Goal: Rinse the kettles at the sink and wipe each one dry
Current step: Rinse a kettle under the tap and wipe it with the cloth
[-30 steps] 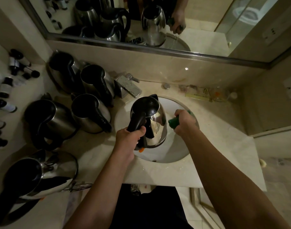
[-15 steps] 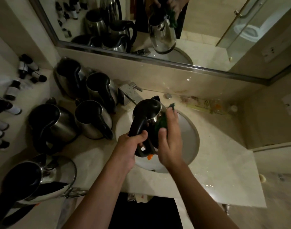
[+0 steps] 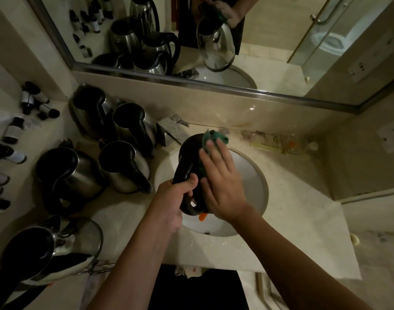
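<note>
Under your right hand (image 3: pixel 223 184) the green cloth (image 3: pixel 211 139) went flat onto the kettle (image 3: pixel 189 153), fingers spread; left hand (image 3: pixel 176 198) gripped its handle w/ wiping underway.

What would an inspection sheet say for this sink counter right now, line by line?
Surface: pale stone counter with a round white sink; droplets near its front rim.
Job's things: held kettle over the sink; green cloth against its side; five more kettles stand left of the sink.
Clutter: small bottles at far left; clear packets behind the sink.
Grippers: left hand grips the kettle's handle; right hand presses the cloth with flat fingers.
Cables: nothing seen.
Surroundings: faucet, mirror, wall socket.
</note>
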Demonstrator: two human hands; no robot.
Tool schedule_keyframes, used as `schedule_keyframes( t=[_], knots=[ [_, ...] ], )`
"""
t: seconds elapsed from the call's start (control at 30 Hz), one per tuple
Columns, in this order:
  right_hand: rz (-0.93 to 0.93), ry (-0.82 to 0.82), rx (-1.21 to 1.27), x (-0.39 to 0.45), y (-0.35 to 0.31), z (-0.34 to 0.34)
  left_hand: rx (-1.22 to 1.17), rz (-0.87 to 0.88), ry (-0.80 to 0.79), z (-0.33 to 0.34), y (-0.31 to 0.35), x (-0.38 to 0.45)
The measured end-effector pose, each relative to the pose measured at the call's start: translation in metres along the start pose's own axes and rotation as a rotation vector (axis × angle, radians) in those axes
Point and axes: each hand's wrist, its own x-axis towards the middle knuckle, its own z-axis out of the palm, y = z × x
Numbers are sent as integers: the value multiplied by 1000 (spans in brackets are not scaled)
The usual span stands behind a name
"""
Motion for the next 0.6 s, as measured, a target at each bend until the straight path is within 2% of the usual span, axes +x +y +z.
schedule_keyframes(
  t=[0.07, 0.1, 0.13, 0.2, 0.23, 0.27, 0.3, 0.4, 0.43, 0.47, 0.5, 0.53, 0.6],
  knots=[
    [32, 2, 33, -22, 4, 8, -24, -16, 2, -2, 0, -1],
    [151, 38, 96, -22, 5, 10, -10, -12, 3, -2, -1, -2],
    [344, 114, 205, -14, 3, 11, 25, -3, 7, 0, -1, -4],
    [857, 293, 509, 21, -3, 6, 128, 32, 31, 3, -2, -7],
    [1016, 343, 586, 38, -9, 2, 166, 52, 48, 4, -2, -8],
    [1028, 338, 552, 50, -16, -2, 181, 62, 57, 5, -1, -9],
    [891, 313, 436, 53, -23, -6, 169, 55, 58, 7, 2, -10],
    [204, 96, 31, 21, -28, 2, 39, -3, 26, 4, 8, -9],
    [83, 61, -34, 4, -21, 9, 30, -8, 15, 2, 9, -9],
    [62, 62, -45, -14, -15, 15, 48, -4, 6, 1, 9, -9],
    [139, 87, -6, -27, -12, 19, 65, 5, 9, -1, 8, -10],
    [293, 127, 83, -34, -11, 21, 76, 23, 12, -3, 7, -9],
    [726, 241, 363, -22, -11, 14, 109, 41, 12, -6, 5, -8]
  ],
)
